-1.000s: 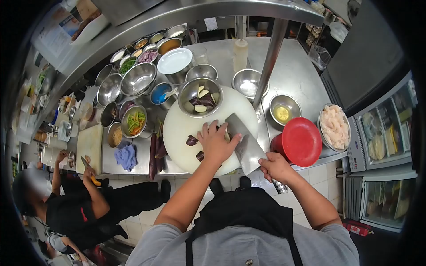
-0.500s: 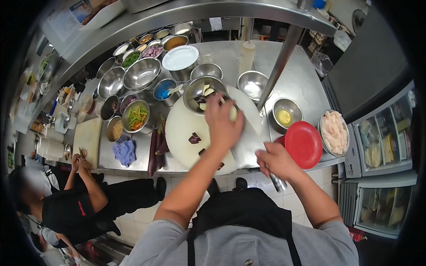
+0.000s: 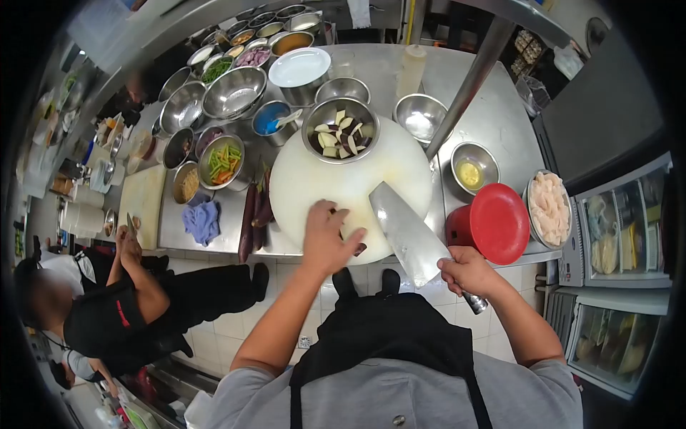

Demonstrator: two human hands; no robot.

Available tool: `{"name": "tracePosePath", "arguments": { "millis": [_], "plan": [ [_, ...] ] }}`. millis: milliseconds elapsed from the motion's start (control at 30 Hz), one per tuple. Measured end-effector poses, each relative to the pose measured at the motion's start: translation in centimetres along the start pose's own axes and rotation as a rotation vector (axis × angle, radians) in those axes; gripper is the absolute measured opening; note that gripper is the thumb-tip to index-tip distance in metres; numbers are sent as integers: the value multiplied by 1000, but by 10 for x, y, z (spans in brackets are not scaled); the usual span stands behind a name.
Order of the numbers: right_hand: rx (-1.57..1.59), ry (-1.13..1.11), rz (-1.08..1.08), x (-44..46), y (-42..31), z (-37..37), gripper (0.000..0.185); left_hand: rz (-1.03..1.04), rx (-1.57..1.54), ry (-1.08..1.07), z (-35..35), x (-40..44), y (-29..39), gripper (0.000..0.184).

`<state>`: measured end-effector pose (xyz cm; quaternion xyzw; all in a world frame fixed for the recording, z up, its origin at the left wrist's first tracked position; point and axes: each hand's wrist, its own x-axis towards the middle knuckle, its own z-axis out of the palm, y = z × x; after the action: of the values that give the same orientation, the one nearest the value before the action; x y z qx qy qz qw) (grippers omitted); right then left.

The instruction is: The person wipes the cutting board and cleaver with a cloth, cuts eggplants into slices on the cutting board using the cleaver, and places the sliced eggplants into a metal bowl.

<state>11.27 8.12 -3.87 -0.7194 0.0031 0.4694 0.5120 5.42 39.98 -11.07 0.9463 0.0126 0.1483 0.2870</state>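
Note:
My right hand (image 3: 466, 272) grips the handle of a cleaver (image 3: 409, 236), whose broad blade lies low over the right front of the round white cutting board (image 3: 307, 187). Over the front of the board my left hand (image 3: 330, 236) is spread, fingers apart. Small dark eggplant pieces show by its fingertips, partly hidden under the hand. At the back of the board a steel bowl (image 3: 309, 146) holds several cut eggplant chunks (image 3: 340, 134), white inside with purple skin. Whole long eggplants (image 3: 250, 222) lie left of the board.
Left of the board are a blue cloth (image 3: 201, 222) and a bowl of cut vegetables (image 3: 224, 165). To the right stand a red plate (image 3: 500, 223), a bowl with yellow liquid (image 3: 469, 174) and a bowl of pale meat (image 3: 550, 207). A metal post (image 3: 475, 86) rises behind. A co-worker (image 3: 107, 307) stands at left.
My left hand has moved from the bowl down to the board's front, letting go of the eggplant chunks into the bowl. The cleaver has shifted slightly right and toward me.

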Motion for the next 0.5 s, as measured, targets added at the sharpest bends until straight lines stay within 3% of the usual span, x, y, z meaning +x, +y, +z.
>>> {"name": "tracePosePath", "arguments": {
  "millis": [133, 233, 300, 433, 500],
  "plan": [
    [4, -38, 36, 19, 20, 7, 24, -122, 68, 184, 28, -9, 56, 55],
    [-2, -130, 22, 39, 35, 16, 24, -194, 82, 286, 48, -1, 57, 47],
    [1, -163, 18, 46, 27, 29, 24, -266, -111, 345, 49, 4, 53, 34],
    [-95, -161, -55, 33, -24, 44, 23, -249, -236, 448, 44, 30, 44, 27],
    [-75, -105, -176, 35, -41, 41, 21, -86, -213, 531, 29, 69, 39, 24]
  ]
}}
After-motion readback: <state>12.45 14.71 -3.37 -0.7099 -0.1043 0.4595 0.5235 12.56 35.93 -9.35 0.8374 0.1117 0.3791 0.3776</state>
